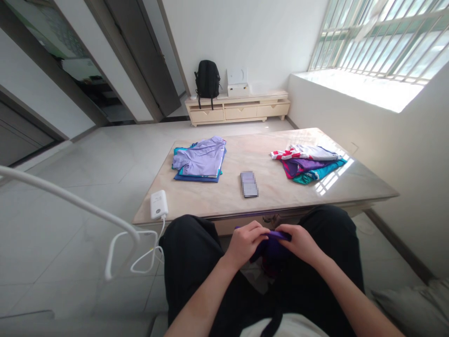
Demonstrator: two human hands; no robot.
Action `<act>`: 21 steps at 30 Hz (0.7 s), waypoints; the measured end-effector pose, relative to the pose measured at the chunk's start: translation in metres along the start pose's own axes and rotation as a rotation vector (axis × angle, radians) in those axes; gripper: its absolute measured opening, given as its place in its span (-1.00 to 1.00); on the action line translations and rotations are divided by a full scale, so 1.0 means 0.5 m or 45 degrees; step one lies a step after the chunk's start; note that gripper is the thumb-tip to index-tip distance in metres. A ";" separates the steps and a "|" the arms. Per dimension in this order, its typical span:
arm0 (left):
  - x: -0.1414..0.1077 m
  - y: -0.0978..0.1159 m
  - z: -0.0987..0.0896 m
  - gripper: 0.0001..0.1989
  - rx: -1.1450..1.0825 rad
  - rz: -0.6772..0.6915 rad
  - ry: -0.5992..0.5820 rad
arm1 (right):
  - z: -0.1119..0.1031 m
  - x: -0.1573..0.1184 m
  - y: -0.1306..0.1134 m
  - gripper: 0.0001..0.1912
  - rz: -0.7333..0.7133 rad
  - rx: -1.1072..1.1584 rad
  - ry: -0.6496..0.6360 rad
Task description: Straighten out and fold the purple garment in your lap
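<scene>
Far wall: low cabinet, drawers shut, contents unseen. Purple cloth, one, between black-clad knees, lower part lost in shadow; left hand and right hand pinch its upper edge.

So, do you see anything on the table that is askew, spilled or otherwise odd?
The phone looks odd: its face is blurred into coarse squares. The right pile looks askew, with a red-checked end jutting left. I see no spill.
</scene>
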State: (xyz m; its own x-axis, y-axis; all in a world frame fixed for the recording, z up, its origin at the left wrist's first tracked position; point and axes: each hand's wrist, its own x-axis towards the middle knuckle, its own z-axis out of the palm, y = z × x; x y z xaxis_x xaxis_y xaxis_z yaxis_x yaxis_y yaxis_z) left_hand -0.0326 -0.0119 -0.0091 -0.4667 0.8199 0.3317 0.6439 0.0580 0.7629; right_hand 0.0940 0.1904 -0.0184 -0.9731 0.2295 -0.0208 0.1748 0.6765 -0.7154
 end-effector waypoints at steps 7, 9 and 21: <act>0.008 -0.018 -0.024 -0.80 0.213 -0.141 0.128 | -0.069 0.007 0.030 -0.73 0.096 -0.296 0.117; 0.012 -0.023 -0.030 -0.82 0.207 -0.208 0.154 | -0.095 0.008 0.042 -0.76 0.127 -0.388 0.181; 0.019 -0.038 -0.043 -0.88 0.109 -0.349 0.043 | -0.189 -0.007 0.081 -0.73 0.157 -0.706 0.717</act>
State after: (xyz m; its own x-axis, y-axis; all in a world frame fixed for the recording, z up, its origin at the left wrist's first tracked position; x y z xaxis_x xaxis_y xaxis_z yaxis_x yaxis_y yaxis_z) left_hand -0.0622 -0.0174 -0.0086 -0.6497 0.7474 0.1391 0.5392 0.3241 0.7773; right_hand 0.1187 0.2834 0.0187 -0.7458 0.5443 0.3841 0.4695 0.8385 -0.2766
